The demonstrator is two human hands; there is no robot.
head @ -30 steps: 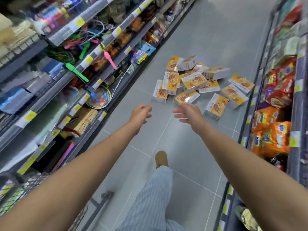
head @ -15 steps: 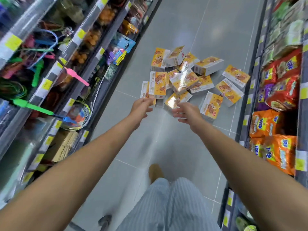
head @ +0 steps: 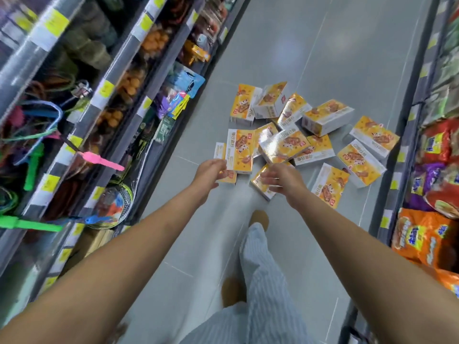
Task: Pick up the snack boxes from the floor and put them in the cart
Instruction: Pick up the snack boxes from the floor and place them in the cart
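While all the snack boxes [head: 283, 145] lie heaped on the floor [head: 298, 45], from twelve to two o'clock of the hands, the task looks barely begun: none is lifted, and no cart is in view. The left hand [head: 210, 171] and right hand [head: 280, 178] reach for the nearest boxes with fingers loose, holding nothing.

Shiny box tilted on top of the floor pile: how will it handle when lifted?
Top box probably stiff: crisp edges, flat faces, so no rolling. Glare suggests slick wrap. It leans on neighbouring boxes, which may shift.
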